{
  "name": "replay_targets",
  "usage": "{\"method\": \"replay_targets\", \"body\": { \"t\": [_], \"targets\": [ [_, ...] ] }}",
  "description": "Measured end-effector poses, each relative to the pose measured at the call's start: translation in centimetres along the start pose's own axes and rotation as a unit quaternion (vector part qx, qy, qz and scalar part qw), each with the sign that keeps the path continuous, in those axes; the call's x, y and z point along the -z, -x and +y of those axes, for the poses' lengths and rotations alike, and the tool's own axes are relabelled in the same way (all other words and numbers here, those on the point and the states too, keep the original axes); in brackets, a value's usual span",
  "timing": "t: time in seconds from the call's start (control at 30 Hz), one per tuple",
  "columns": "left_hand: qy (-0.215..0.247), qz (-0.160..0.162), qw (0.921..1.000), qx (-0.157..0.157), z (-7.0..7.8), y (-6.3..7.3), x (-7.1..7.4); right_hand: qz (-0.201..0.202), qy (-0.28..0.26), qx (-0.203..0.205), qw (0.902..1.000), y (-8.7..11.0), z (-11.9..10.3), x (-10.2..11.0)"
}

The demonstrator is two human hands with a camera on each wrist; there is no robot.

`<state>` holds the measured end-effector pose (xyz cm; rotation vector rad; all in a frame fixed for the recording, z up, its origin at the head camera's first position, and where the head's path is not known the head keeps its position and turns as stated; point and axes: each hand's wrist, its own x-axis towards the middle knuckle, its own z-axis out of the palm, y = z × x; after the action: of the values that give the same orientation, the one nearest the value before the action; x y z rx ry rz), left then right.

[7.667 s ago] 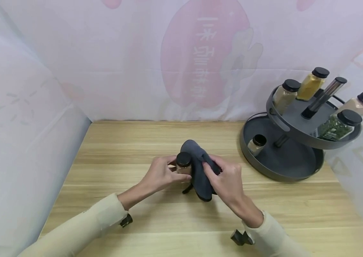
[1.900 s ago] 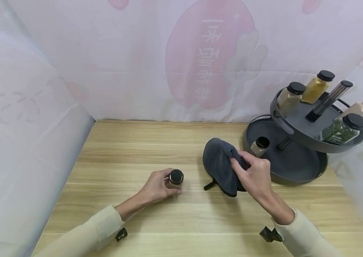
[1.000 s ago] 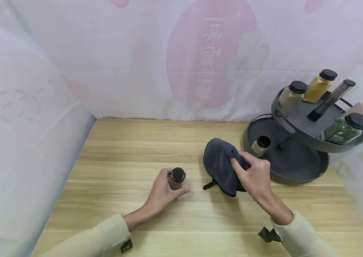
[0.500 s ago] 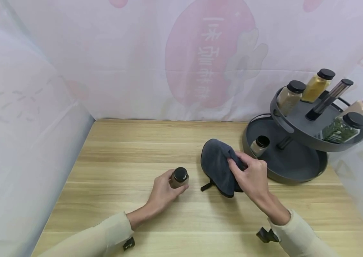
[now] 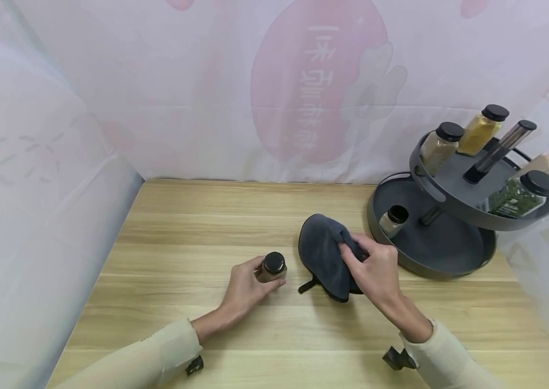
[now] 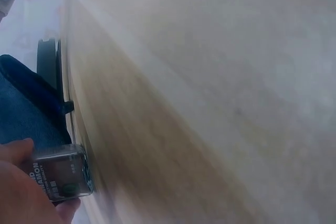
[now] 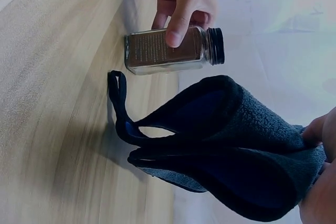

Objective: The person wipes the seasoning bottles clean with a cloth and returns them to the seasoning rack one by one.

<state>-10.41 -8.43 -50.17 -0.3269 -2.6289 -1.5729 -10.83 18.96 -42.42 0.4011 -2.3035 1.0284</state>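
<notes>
My left hand (image 5: 245,292) grips a glass spice jar (image 5: 275,263) with a black lid, held upright close over the wooden table. In the right wrist view the jar (image 7: 165,50) shows brown powder and small print, with the thumb across its side. Letters ending in "NAMON" appear on the label in the left wrist view. To the right of it, my right hand (image 5: 376,270) pinches a dark blue-grey cloth (image 5: 320,251), bunched into folds. The cloth has black edging and a small black loop (image 7: 118,98) hanging down. A narrow gap separates cloth and jar.
A grey two-tier turntable rack (image 5: 449,259) stands at the back right. Its top tier bears several black-lidded spice jars, including a yellow one (image 5: 478,135) and a green-herb one (image 5: 517,200). A smaller jar (image 5: 393,221) sits on the lower tier. Printed white curtains enclose the table.
Earlier the cloth was against the jar; then the hands moved apart. Since a second ago my left thumb has come in against the jar, and my right hand has brought the cloth slightly left.
</notes>
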Motion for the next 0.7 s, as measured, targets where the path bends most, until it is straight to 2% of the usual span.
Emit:
{"method": "replay_targets", "body": {
  "t": [0.37,0.57,0.7],
  "targets": [
    [0.002,-0.051,0.9985,-0.018,0.3,-0.6,1.0,0.005,-0.01,-0.003,0.9999,0.1,-0.1,0.0],
    [0.008,-0.071,0.9968,-0.037,1.8,-1.6,2.0,0.011,-0.006,-0.001,0.9999,0.0,-0.5,0.0],
    [0.016,-0.084,0.9955,-0.042,3.4,-2.5,2.9,0.017,-0.006,0.024,0.9996,-0.2,-1.3,-0.2]
  ]
}}
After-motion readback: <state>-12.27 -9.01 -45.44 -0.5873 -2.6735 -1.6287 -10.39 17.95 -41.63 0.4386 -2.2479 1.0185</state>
